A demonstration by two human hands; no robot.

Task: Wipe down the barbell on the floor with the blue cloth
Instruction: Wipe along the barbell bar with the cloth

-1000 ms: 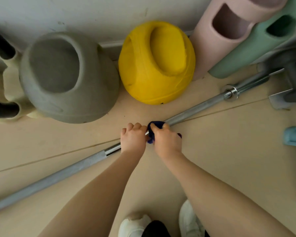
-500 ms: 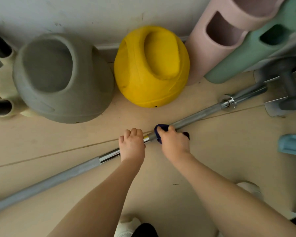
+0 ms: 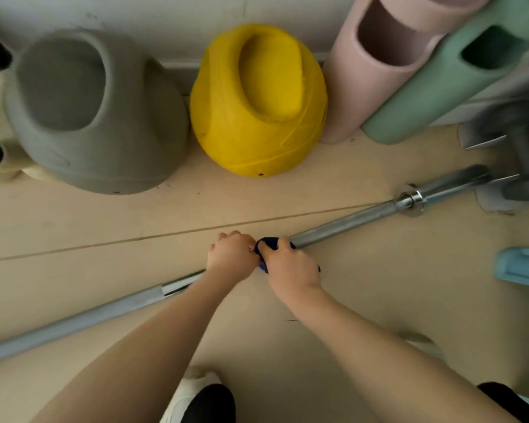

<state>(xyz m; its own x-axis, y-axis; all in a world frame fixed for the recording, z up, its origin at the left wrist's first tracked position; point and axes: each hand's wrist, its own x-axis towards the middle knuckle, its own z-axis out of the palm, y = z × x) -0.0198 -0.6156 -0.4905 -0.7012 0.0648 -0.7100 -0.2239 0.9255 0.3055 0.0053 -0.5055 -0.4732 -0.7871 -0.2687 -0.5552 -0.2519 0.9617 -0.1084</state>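
The long, silver, steel barbell (image 3: 345,222) lies on the beige floor (image 3: 379,285), running aslant in front of the round yellow kettlebell-shaped weight (image 3: 257,102) that stands against the wall. Both hands meet at the middle of the bar, on the floor side of that yellow weight and a little toward the person. The right hand (image 3: 290,265) has its fingers curled over the bar with the dark blue cloth (image 3: 268,244) wrapped under them, so only a small fold of cloth shows at the thumb and a sliver at the far edge of the hand. The left hand (image 3: 231,254) touches it on the side away from the collar and is closed round the bare bar, fingers folded over the top, apparently steadying it. As a judgement, the wiping is under way but far from finished: the cloth sits at mid-shaft, and a long stretch runs from it to the shiny collar (image 3: 411,199) and the sleeve beyond, with an equally long stretch on the other side of the left hand. Nothing on the metal shows which parts have been wiped, so how much is done cannot be told.
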